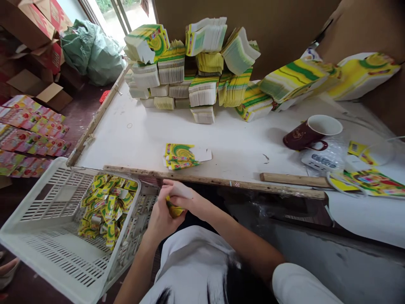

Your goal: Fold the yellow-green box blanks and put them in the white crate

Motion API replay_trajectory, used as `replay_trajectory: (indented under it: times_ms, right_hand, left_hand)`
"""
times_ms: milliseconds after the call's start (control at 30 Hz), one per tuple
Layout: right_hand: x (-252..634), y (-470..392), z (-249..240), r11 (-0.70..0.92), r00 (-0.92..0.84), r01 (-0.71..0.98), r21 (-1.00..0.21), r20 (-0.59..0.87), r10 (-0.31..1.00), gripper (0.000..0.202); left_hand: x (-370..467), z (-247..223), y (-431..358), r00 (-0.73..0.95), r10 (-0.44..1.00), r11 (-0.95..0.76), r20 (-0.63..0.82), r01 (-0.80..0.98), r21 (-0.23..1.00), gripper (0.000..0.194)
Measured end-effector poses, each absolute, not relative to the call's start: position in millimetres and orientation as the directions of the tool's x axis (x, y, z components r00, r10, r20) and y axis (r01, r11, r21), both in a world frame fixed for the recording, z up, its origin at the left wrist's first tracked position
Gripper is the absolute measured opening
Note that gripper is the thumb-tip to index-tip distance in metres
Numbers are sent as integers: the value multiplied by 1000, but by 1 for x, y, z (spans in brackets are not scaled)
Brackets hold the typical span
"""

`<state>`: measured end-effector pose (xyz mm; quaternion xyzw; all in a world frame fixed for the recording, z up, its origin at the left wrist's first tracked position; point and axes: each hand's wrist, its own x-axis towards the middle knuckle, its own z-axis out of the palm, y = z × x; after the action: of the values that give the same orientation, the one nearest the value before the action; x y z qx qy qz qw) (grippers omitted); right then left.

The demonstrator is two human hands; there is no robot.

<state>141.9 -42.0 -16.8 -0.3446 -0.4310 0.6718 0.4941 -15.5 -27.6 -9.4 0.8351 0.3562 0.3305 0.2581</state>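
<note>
Both hands meet just below the table's front edge, close to my body. My left hand is wrapped round a small yellow and green box, mostly hidden by the fingers. From the right, my right hand closes over the same box, its fingers overlapping the left ones. On the table in front of them lies a small pile of flat yellow-green cartons with a white flap showing. To the left, a white plastic crate holds a heap of small yellow boxes.
Stacks of flat cartons stand at the table's back. A maroon mug, a power strip and a wooden strip lie right. Pink packs, open cardboard boxes and a green sack are on the left.
</note>
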Motion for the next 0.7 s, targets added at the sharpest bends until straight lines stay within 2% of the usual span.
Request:
replay_trajectory:
  times_ms: [67, 100, 200, 267, 367, 467, 533, 600, 700]
  right_hand:
    - [142, -39, -22, -266, -397, -427, -864, -85, 914, 74]
    - [142, -38, -25, -270, -400, -440, -857, -82, 913, 80]
    - [142, -39, -31, -108, -282, -395, -912, 8, 959, 98]
    - [140, -42, -32, 58, -241, -235, -970, 116, 964, 88]
    - [139, -45, -31, 226, -288, 40, -973, 206, 935, 55]
    - [143, -42, -30, 285, -156, 115, -952, 266, 951, 53]
    - [150, -39, -32, 319, -81, 142, -937, 310, 947, 52]
    - [159, -37, -34, 343, -123, 190, -920, 325, 938, 52]
    - [173, -36, -34, 358, -241, 253, -899, 300, 923, 39]
  left_hand:
    - [-15, -10, -27, 554, 744, -630, 373, 395, 669, 54]
    - [-15, -11, -26, 560, 759, -599, 332, 403, 692, 47]
    - [-20, -13, -22, 552, 822, -452, 142, 478, 753, 44]
    - [-23, -17, -18, 540, 837, -410, 90, 509, 756, 50]
    - [-23, -26, -15, 478, 861, -432, 175, 505, 747, 65]
    - [-23, -28, -13, 407, 897, -400, 175, 573, 716, 73]
    - [-25, -24, -13, 394, 912, -365, 118, 641, 675, 64]
    - [-29, -17, -11, 381, 920, -344, 91, 675, 652, 53]
    - [-35, -8, -9, 378, 922, -333, 82, 667, 666, 51]
